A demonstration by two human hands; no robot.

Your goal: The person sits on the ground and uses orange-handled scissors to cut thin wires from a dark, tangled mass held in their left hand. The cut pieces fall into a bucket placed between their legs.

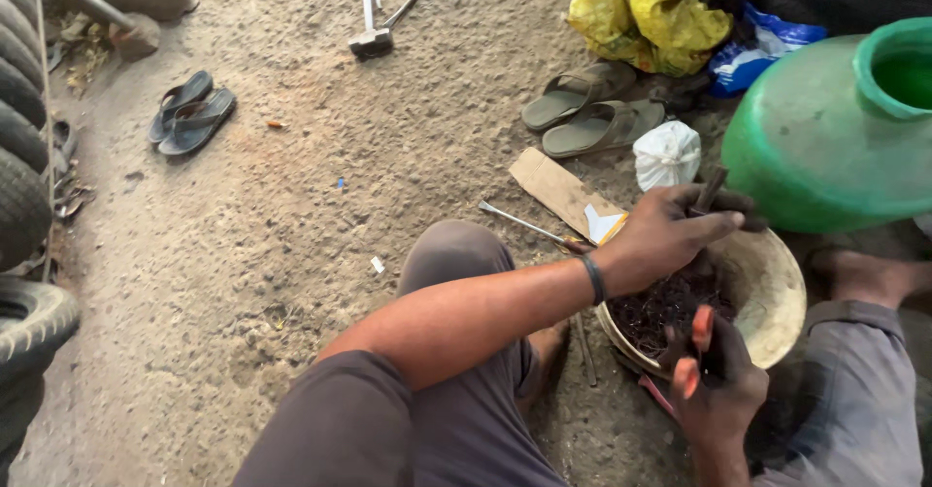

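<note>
My left hand (665, 235), with a dark band on the wrist, reaches across my knee and grips a short dark rod-like piece (710, 189) above a round cream basin (777, 288). The basin holds a heap of dark, wiry metal scraps (660, 307). My right hand (718, 395) sits at the basin's near rim, closed around pliers with orange handles (695, 346). The pliers' jaws are hidden among the scraps.
A big green plastic pot (825, 137) stands just behind the basin. A screwdriver (524, 223), a cardboard strip (558, 188), a white bag (667, 154), two pairs of sandals (592, 108) (189, 113), a hammer (371, 31) and a yellow bag (646, 11) lie on the sandy ground. Tyres (21, 186) line the left edge.
</note>
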